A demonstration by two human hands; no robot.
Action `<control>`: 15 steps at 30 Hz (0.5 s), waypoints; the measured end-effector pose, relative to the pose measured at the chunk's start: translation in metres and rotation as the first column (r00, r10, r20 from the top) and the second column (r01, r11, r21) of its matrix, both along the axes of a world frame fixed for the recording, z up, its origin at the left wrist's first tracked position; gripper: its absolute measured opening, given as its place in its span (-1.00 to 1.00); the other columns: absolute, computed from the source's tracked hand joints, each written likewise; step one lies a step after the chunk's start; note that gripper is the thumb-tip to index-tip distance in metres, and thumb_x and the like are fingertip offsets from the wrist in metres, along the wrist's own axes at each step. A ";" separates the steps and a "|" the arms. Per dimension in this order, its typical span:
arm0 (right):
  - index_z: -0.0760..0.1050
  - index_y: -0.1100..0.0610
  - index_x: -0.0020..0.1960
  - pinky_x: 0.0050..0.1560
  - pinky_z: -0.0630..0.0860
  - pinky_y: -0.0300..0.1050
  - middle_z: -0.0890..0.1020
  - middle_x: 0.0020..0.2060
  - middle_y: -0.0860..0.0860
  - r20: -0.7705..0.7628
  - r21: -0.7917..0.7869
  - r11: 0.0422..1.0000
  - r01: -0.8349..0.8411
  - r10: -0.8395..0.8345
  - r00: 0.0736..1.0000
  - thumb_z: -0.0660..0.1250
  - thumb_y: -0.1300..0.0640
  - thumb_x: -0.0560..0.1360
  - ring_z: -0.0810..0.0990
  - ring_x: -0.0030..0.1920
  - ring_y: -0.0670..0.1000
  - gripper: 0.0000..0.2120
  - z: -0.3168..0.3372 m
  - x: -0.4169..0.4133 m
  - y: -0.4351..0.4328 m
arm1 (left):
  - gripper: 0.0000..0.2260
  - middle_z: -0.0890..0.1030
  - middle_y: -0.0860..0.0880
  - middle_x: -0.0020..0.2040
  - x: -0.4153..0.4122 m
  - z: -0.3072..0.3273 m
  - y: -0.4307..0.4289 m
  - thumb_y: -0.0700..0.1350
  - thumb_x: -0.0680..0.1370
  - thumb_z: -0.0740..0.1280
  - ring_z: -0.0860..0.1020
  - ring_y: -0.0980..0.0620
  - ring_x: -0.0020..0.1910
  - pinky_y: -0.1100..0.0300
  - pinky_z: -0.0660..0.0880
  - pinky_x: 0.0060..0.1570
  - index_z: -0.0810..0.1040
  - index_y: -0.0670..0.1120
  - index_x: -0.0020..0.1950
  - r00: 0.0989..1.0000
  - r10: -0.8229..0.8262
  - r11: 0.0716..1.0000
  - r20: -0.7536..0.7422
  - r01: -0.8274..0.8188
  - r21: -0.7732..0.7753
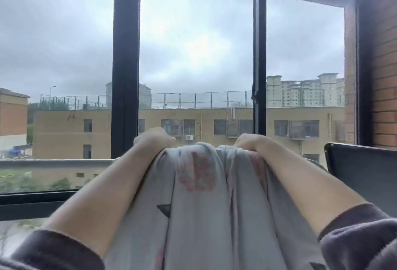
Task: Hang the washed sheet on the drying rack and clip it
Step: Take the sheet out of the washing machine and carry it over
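Clenched around the bunched top edge of the pale grey, pink-printed fabric sheet, the left hand and right hand are being held level; its length is being let hang nearward, with a grey horizontal rail lying beyond, lower left.

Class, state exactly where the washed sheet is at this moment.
In the head view the grey sheet hangs bunched at lower centre, its top edge gripped by the left hand and the right hand, in front of the black-framed window.
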State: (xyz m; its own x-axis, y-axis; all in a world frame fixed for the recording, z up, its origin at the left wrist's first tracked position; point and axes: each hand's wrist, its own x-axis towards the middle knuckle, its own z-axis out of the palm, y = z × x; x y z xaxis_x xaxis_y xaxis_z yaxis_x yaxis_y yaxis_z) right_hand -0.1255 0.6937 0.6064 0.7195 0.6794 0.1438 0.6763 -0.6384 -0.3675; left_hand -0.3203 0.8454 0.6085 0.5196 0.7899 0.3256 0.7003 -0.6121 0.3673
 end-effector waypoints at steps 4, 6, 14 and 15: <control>0.53 0.10 -0.03 -0.02 0.59 -0.07 0.68 -0.26 -0.04 0.251 0.492 0.864 -0.110 -0.020 0.968 0.22 0.11 0.54 0.66 -0.26 -0.03 -0.87 0.002 -0.024 -0.024 | -0.72 0.65 -0.03 -0.26 -0.006 0.002 -0.010 0.06 0.54 0.22 0.62 -0.04 -0.23 0.12 0.54 -0.13 0.56 -0.08 -0.21 0.894 -0.290 0.939 0.341 0.196 0.284; 0.48 0.00 -0.09 0.01 0.57 -0.07 0.66 -0.33 -0.10 0.343 0.498 0.845 -0.197 0.017 0.939 0.22 0.04 0.54 0.66 -0.28 -0.06 -0.91 0.000 -0.038 -0.035 | -0.69 0.65 -0.07 -0.26 -0.018 0.001 -0.023 0.05 0.58 0.21 0.61 -0.06 -0.25 0.15 0.53 -0.16 0.58 -0.12 -0.19 0.819 -0.442 0.879 0.365 0.317 0.355; 0.40 0.06 -0.20 -0.20 0.22 -0.10 0.63 -0.23 0.08 0.676 0.437 0.864 -0.248 -0.134 0.725 -0.09 -0.09 0.55 0.54 -0.21 0.12 -0.62 -0.064 -0.089 -0.065 | -0.65 0.57 -0.02 -0.19 -0.040 -0.054 -0.061 0.13 0.60 0.03 0.45 -0.05 -0.22 0.12 0.26 -0.25 0.49 -0.02 -0.15 0.920 -0.347 0.769 0.181 0.169 0.616; 0.34 0.05 -0.24 -0.20 0.21 -0.09 0.62 -0.26 0.09 0.669 0.441 0.865 -0.239 -0.140 0.730 -0.10 -0.09 0.53 0.52 -0.24 0.12 -0.65 -0.064 -0.090 -0.065 | -0.63 0.61 -0.04 -0.17 -0.037 -0.055 -0.062 0.12 0.59 0.04 0.47 -0.07 -0.22 0.12 0.27 -0.25 0.52 -0.04 -0.15 0.923 -0.329 0.764 0.199 0.136 0.631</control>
